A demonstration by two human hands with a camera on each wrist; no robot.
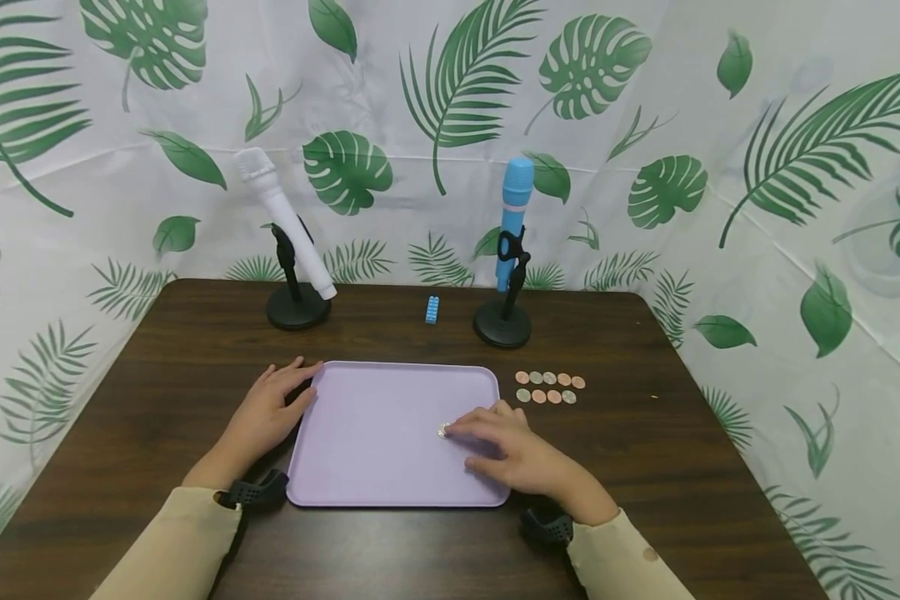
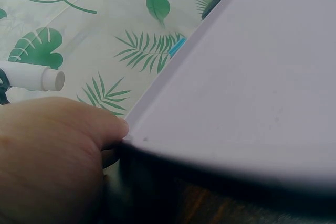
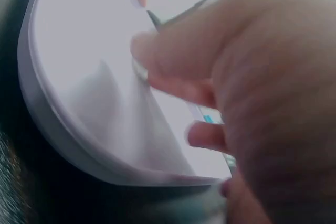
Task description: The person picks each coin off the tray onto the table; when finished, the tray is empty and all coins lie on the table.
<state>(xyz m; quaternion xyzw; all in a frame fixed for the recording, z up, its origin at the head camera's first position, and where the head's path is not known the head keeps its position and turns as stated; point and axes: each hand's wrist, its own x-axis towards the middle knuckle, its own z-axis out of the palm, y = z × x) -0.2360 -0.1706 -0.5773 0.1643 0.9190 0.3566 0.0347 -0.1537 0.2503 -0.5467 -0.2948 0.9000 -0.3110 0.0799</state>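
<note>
A pale purple tray (image 1: 375, 433) lies on the table before me. My left hand (image 1: 266, 412) rests along its left side, its fingers extended and touching the rim near the far left corner. In the left wrist view, the left hand (image 2: 58, 150) is right against the edge of the tray (image 2: 241, 77). My right hand (image 1: 513, 446) reaches over the tray's right part, fingertips at a small shiny coin (image 1: 442, 430) on its surface. Its thumb is spread from the index finger. In the right wrist view, the right hand (image 3: 252, 77) partly hides the coin.
Copper and silver coins (image 1: 551, 378) lie in two rows just right of the tray. At the back stand a white microphone (image 1: 288, 217) and a blue microphone (image 1: 513, 208) on black stands, with a small blue toy brick (image 1: 432, 309) between them. Leaf-print cloth hangs behind the table (image 1: 645, 467).
</note>
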